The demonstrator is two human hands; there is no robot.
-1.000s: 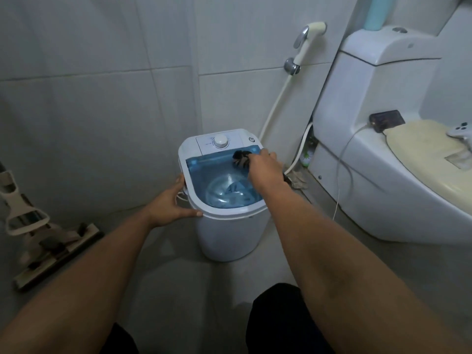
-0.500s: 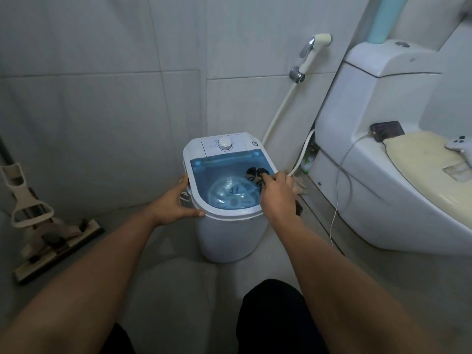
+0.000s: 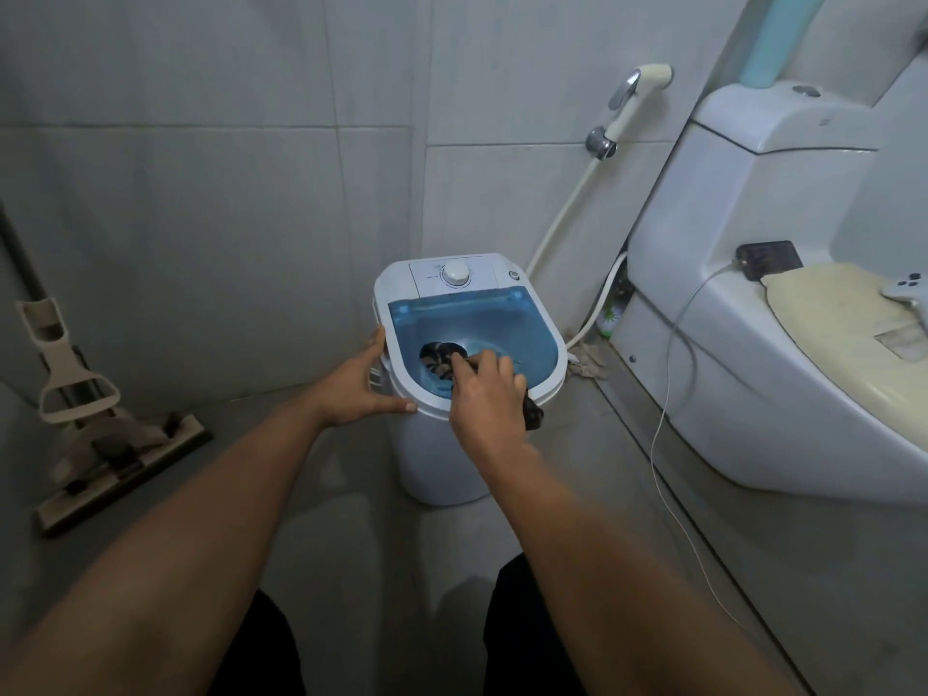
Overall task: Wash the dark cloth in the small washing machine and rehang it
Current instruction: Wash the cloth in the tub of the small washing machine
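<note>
head view:
washer [image 3: 454,459]: small, white, on the floor between wall and toilet [image 3: 753,344], blue tub open, dial [image 3: 456,273] at the back
left hand [image 3: 359,384]: fingers spread, pressed flat on the washer's left rim
right hand [image 3: 484,394]: over the tub's near edge, fingers closed on the cloth
cloth [image 3: 438,358]: dark, one end in the tub, the other end hanging out below the palm
mop [image 3: 100,434]: against the left wall
</note>
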